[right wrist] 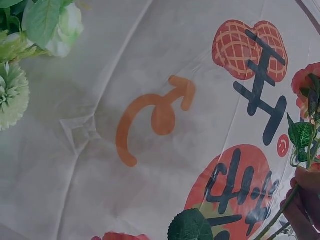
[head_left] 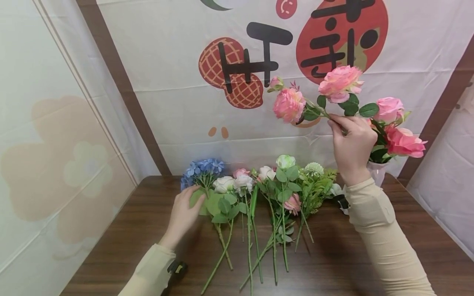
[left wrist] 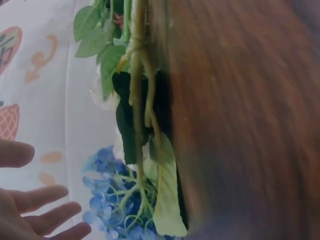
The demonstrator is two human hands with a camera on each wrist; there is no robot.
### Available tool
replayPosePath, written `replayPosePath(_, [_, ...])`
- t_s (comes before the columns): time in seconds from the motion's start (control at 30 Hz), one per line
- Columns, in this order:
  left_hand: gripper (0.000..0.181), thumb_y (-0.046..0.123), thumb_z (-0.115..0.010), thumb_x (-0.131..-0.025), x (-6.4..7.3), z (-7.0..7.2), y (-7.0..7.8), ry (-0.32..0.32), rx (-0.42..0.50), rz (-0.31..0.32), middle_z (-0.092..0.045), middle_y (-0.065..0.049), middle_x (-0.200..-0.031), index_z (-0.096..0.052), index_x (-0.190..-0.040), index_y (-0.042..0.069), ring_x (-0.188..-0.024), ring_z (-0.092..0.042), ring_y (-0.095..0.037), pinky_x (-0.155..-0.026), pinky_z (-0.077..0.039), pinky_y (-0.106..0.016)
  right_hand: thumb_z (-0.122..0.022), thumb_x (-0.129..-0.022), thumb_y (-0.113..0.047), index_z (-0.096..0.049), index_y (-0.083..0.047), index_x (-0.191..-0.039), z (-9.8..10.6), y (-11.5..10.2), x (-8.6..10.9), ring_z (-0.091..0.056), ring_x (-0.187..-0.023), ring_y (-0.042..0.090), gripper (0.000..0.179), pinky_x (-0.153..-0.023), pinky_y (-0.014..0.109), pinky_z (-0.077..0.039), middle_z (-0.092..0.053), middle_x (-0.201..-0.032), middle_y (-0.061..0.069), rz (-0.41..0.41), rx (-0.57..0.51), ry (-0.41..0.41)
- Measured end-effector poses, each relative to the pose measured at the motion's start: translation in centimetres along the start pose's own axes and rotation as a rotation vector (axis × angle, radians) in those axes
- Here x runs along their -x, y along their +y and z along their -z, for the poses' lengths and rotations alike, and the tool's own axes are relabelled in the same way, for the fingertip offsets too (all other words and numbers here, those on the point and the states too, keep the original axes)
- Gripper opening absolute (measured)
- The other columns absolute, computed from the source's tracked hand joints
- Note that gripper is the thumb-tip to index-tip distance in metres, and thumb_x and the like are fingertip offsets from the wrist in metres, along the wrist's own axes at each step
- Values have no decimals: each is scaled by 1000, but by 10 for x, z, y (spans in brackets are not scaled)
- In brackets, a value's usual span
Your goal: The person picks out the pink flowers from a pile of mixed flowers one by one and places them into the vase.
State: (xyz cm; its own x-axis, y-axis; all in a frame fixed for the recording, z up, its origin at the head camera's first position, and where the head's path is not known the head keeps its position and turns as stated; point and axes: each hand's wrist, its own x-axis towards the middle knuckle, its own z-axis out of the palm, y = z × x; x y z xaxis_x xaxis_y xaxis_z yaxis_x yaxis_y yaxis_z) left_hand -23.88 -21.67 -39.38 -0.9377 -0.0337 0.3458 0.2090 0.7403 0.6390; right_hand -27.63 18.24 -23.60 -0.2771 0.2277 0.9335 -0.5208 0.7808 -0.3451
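Note:
My right hand (head_left: 353, 144) is raised at the right and pinches the stem of a pink peony spray (head_left: 289, 105) between thumb and fingers. The spray carries two large pink blooms, a small bud and dark green leaves. In the right wrist view, the stem (right wrist: 280, 212) runs down past the fingers. My left hand (head_left: 184, 211) is low at the left, beside the blue hydrangea (head_left: 203, 168) and its broad green leaves. Its fingers (left wrist: 47, 197) are spread and hold nothing in the left wrist view, with the hydrangea's blue petals (left wrist: 102, 182) just beyond them.
A pale vase (head_left: 377, 173) with pink roses (head_left: 405, 142) stands at the back right, behind my right wrist. White roses (head_left: 224, 185), a green-white rose (head_left: 286, 161), a pale pompom flower (head_left: 314, 169) and ferny greenery lie along the brown table (head_left: 122, 246), stems toward me. A printed cloth (head_left: 166, 102) hangs behind.

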Motion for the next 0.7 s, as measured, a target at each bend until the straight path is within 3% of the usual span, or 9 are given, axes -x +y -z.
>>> replayPosePath(0.4, [47, 27, -57, -94, 11, 7, -12, 10, -92, -40, -49, -23, -137, -51, -132, 0, -126, -40, -44, -105, -30, -59, -73, -82, -10, -77, -5, -89, -5, 5, 1, -64, -84, 35, 10, -78, 43, -45, -73, -87, 16, -23, -9, 36])
replayPosePath(0.7, [46, 25, -56, -95, 15, 17, -12, -4, -99, -7, -47, -25, -138, -51, -131, -3, -127, -38, -45, -105, -29, -59, -72, -84, -13, -77, -6, -91, -3, 10, 2, -64, -79, 34, 11, -71, 42, -43, -73, -87, 16, -47, 9, 44])
